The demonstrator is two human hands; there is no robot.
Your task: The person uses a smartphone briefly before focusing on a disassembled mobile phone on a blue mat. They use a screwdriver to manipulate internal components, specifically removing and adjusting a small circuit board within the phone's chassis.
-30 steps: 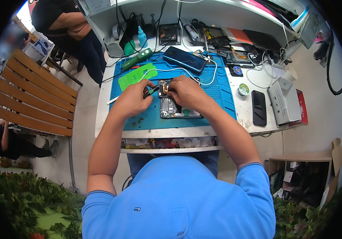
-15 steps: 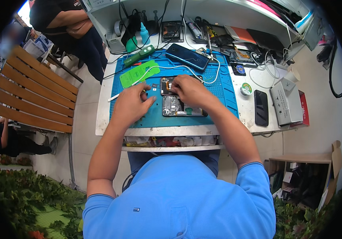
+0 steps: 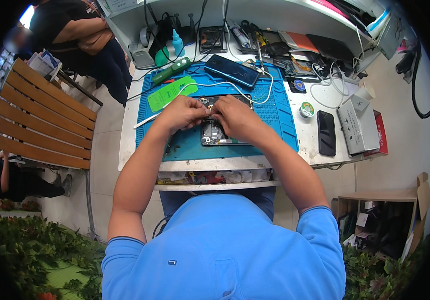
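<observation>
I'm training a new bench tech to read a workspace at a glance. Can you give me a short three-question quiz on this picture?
1. True or false: both hands are on the opened phone on the blue mat.
2. Which lies left of the left hand? A) green card B) black phone C) white box
3. Fill in: the dark blue phone lies on the mat's ___ edge, away from the person.

Key
1. True; the right hand meets the left over it.
2. A
3. far
</observation>
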